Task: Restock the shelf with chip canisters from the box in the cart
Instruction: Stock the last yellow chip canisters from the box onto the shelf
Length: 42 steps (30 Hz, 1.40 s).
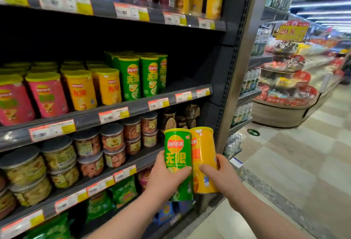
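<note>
Gripping a green canister [177,155] in the left hand [167,178] and a yellow canister [204,153] in the right hand [223,178], touching, at 5 o'clock. Neither shelved yet. Probably midway: shelf [86,120] at 9 o'clock partly stocked, with room at its right end.

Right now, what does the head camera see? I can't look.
The left hand grips a green canister and the right hand a yellow canister, side by side before a shop shelf stocked with matching canisters.
</note>
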### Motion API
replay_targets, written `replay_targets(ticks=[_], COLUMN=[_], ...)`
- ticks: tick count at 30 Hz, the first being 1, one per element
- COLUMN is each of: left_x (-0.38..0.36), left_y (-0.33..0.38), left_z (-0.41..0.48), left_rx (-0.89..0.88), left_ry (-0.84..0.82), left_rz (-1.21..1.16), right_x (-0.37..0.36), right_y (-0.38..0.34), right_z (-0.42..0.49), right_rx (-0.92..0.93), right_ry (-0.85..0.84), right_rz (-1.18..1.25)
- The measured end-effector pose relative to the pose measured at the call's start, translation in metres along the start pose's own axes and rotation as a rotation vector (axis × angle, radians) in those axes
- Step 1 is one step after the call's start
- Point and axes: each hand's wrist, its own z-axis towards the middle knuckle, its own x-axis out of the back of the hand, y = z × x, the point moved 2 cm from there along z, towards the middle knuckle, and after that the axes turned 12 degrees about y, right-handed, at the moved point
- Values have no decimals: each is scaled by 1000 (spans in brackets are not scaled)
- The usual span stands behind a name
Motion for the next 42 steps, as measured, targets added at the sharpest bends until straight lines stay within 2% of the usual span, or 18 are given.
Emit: replay_targets(ticks=[8, 15, 25, 30, 36, 42], left_x=[-19, -27, -79, -107, -126, -126], left_y=[17, 28, 64, 85, 98, 107], left_z=[65, 110, 183, 212, 223, 229], left_rx=[-18, 12, -3, 32, 63, 57], left_ry=[9, 91, 333, 453, 608, 700], left_rz=[-48, -70, -134, -112, -122, -98], right_x=[-10, -26, -20, -16, -34, -63], right_y=[-21, -38, -97, -132, -154, -161], right_z=[71, 137, 284, 359, 416, 447], right_rx=[28, 66, 243, 368, 465, 439], right_ry=[9, -83, -243, -240, -334, -427], right_rz=[-3, 67, 140, 148, 148, 218])
